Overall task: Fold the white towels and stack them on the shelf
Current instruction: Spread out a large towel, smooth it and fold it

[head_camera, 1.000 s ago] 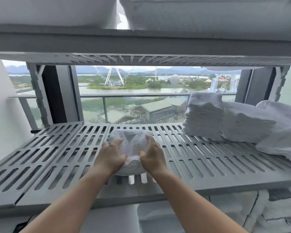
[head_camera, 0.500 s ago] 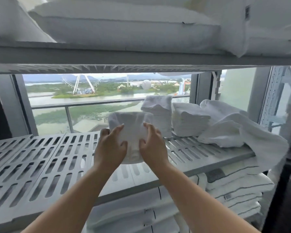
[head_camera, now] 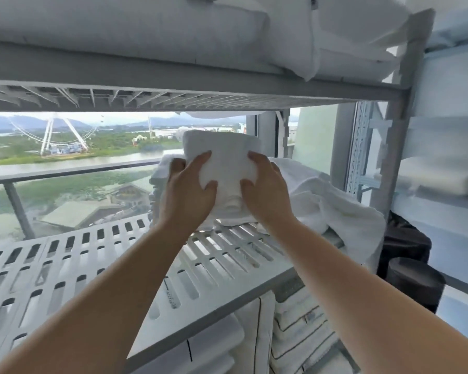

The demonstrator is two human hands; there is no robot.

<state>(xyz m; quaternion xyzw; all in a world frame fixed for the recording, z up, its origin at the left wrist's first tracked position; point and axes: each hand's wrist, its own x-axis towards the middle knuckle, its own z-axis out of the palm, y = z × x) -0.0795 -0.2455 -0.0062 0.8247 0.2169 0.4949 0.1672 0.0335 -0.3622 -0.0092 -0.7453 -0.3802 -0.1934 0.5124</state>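
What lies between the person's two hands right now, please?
The folded white towel, gripped from both sides by the left hand and right hand, as the head view shows.

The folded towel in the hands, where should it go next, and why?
Probably down onto the stack of folded towels right behind it. Both hands, left and right, hold the folded towel above the shelf, level with that stack.
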